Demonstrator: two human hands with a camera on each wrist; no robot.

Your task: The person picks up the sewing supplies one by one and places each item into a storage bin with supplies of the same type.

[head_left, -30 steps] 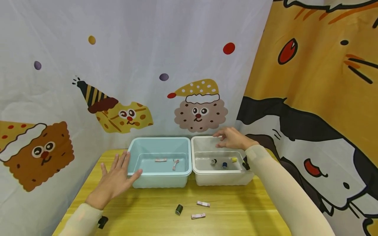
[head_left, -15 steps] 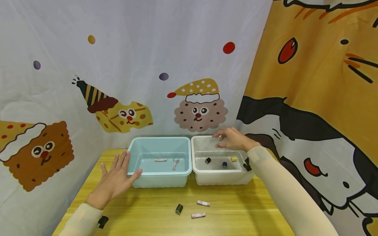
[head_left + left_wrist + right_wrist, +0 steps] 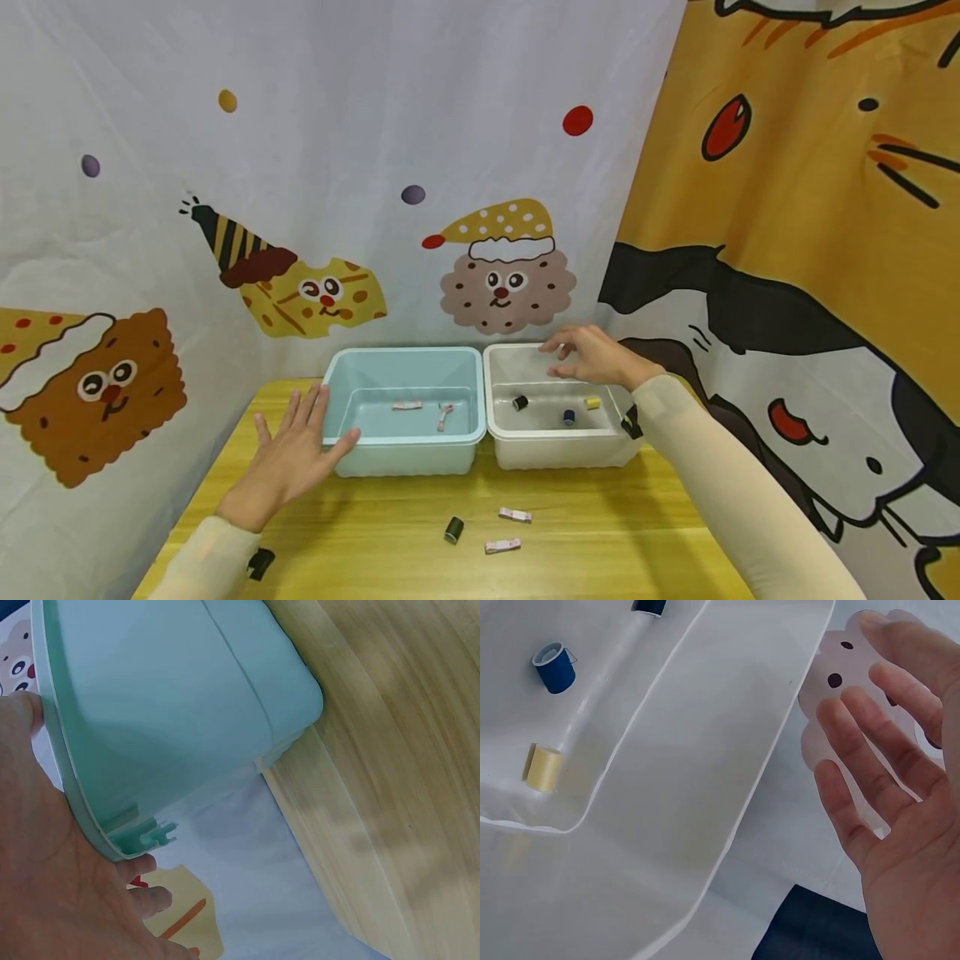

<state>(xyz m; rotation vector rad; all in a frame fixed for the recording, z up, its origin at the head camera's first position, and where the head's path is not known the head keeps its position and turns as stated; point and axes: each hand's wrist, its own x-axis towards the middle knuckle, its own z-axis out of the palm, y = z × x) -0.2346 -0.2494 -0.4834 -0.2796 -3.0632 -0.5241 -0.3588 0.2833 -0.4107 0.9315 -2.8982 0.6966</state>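
Observation:
My left hand (image 3: 291, 458) lies against the left rim of the light blue bin (image 3: 405, 458), fingers spread and straight. The left wrist view shows the palm along that rim. Over the back of the white bin (image 3: 566, 454) hovers my right hand (image 3: 592, 357), its fingers loosely bent and nothing between them. On the white bin's floor are a black thread spool (image 3: 521, 402), a blue thread spool (image 3: 555, 669) and a yellow thread spool (image 3: 544, 769). Two pink-and-white patterned strips, one flat strip (image 3: 407, 406) and one twisted strip (image 3: 444, 417), lie inside the blue bin.
A dark green thread spool (image 3: 453, 530) and two folded pink-and-white strips (image 3: 502, 546) lie on the wooden table (image 3: 390, 550) in front of the bins. Both bins stand side by side near a printed curtain (image 3: 360, 125).
The black spool has rolled left across the white bin's floor and turned. Both hands have stayed almost in place.

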